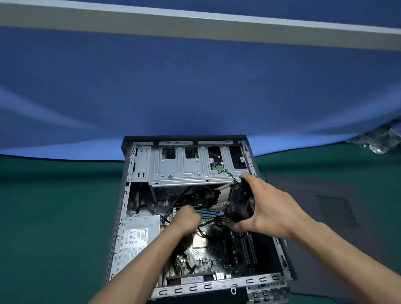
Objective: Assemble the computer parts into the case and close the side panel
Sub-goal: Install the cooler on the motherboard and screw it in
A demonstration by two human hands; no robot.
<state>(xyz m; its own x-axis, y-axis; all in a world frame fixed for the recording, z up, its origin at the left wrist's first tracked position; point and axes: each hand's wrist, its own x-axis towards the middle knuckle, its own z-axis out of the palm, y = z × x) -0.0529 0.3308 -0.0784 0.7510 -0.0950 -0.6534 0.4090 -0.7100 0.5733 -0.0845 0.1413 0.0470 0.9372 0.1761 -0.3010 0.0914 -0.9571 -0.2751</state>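
Cooler: the CPU cooler [234, 204], black fan on finned metal, is tilted on edge above the open case [193, 212], at 3 o'clock from the case's middle; its fan face turns toward the right hand [264, 208]
Right hand: grasps the cooler, fingers curled over its top edge and thumb under its lower edge
Left hand: the left hand [186, 219] is down inside the case at 9 o'clock from the cooler, just beside it, fingers curled among black cables [174, 203]; whether it pinches a cable I cannot tell
CPU socket: the bare metal CPU plate [200, 240] lies on the motherboard [213, 254], at 7 o'clock from the cooler and just below the left hand
Case edges: drive cage [184, 166] along 12 o'clock; power supply [136, 242] at 9 o'clock; perforated rear rail [214, 285] at 6 o'clock; right wall close under the right wrist
Open room: the cooler sits between the drive cage and the card slots; the gap around it is narrow
Side panel: the dark side panel [324, 227] lies flat on the green table [48, 216], at 3 o'clock, just beside the case
Background: blue cloth [192, 83] behind; plastic bottles [389, 139] at 2 o'clock, well apart
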